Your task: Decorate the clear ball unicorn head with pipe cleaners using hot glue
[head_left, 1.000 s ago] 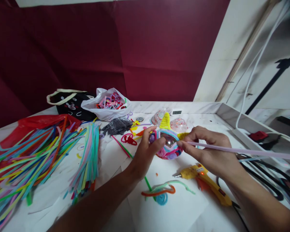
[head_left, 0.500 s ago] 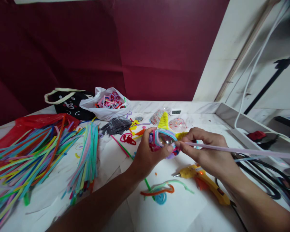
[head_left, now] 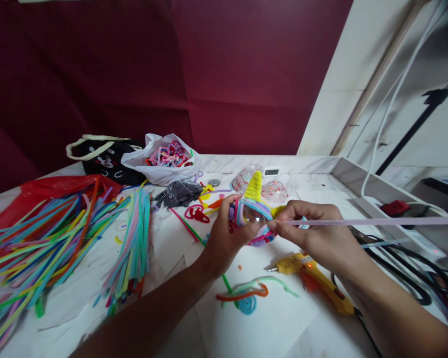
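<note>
My left hand (head_left: 227, 233) is closed round the left side of a clear plastic ball (head_left: 253, 216) wrapped in colourful pipe cleaners, with a yellow cone (head_left: 254, 186) standing up from its top. A second yellow piece (head_left: 277, 211) juts out at its right. My right hand (head_left: 309, 223) pinches a pale lilac pipe cleaner (head_left: 388, 222) against the ball's right side; its long end runs off to the right. The far side of the ball is hidden. Below the hands lies a yellow hot glue gun (head_left: 313, 278), its orange light showing.
Loose pipe cleaners (head_left: 59, 248) spread over the left of the table, beside a teal bundle (head_left: 136, 238). A white bag of scraps (head_left: 160, 171) and a black bag (head_left: 108, 161) stand behind. A blue coil (head_left: 247, 304) lies in front; black cables (head_left: 399, 273) lie right.
The ball has tilted slightly, so its yellow cone leans more to the right. The free end of the lilac pipe cleaner has risen to nearly level. Both hands keep their hold.
</note>
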Demonstrator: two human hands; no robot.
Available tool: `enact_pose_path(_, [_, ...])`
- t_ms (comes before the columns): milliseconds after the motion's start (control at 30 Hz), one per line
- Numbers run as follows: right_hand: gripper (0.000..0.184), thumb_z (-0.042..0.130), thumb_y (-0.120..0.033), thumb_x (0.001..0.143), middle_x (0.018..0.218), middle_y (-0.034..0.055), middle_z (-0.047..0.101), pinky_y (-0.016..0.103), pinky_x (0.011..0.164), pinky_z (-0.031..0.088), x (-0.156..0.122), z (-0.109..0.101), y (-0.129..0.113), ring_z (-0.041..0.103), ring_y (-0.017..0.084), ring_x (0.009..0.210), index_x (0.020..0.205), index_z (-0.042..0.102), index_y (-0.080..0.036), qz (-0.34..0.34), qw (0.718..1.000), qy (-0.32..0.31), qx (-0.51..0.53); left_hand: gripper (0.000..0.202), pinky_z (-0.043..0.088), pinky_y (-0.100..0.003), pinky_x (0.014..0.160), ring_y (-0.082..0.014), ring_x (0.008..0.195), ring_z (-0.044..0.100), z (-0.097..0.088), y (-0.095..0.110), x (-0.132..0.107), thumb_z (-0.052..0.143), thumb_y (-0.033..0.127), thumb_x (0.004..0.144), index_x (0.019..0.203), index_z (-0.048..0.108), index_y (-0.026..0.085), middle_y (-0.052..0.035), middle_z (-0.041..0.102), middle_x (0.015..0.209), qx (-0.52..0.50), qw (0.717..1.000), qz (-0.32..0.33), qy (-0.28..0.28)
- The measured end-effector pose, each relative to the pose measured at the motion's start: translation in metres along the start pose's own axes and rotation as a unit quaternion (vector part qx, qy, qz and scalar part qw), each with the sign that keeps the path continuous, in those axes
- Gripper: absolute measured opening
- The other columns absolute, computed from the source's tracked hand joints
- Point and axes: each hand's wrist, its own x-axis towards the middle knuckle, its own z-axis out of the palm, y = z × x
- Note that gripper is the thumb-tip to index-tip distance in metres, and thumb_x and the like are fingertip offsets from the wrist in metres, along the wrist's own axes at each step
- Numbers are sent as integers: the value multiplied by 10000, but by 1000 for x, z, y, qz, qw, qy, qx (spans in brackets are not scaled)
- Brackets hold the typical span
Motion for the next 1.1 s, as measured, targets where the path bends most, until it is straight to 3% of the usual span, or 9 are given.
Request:
enact_pose_path(233, [208,778,-337,669,621,2,640,237,543,424,3,-2,0,542,126,586,638,644,-180,33,998,-17,47,639,451,-391,912,-236,990,603,1,1,-1,691,446,695,1239,440,224,-51,631,1076,2,1000,-2,1])
enact_pose_path(533, [254,808,-349,656,679,1,641,233,575,415,7,-2,5,538,122,630,694,624,-177,45,995,-24,84,579,457,-376,900,-229,987,602,2,0,0,666,374,708,1223,447,228,-41,630,1053,-4,1000,3,21])
enact_pose_path(1000, [279,828,-358,634,685,-5,636,247,595,399,8,-2,6,538,128,648,695,620,-183,72,988,-30,130,516,445,-334,904,-212,1019,580,-5,-2,-1,617,396,786,1242,435,234,-41,600,1116,-8,1000,6,-6])
enact_pose_path(1100, [303,842,-366,612,683,-1,636,251,595,398,9,-1,10,540,134,650,689,614,-182,81,986,-33,141,513,457,-302,847,-190,960,578,-7,-4,-1,616,417,791,1245,443,248,-28,593,1086,-14,1000,20,-9])
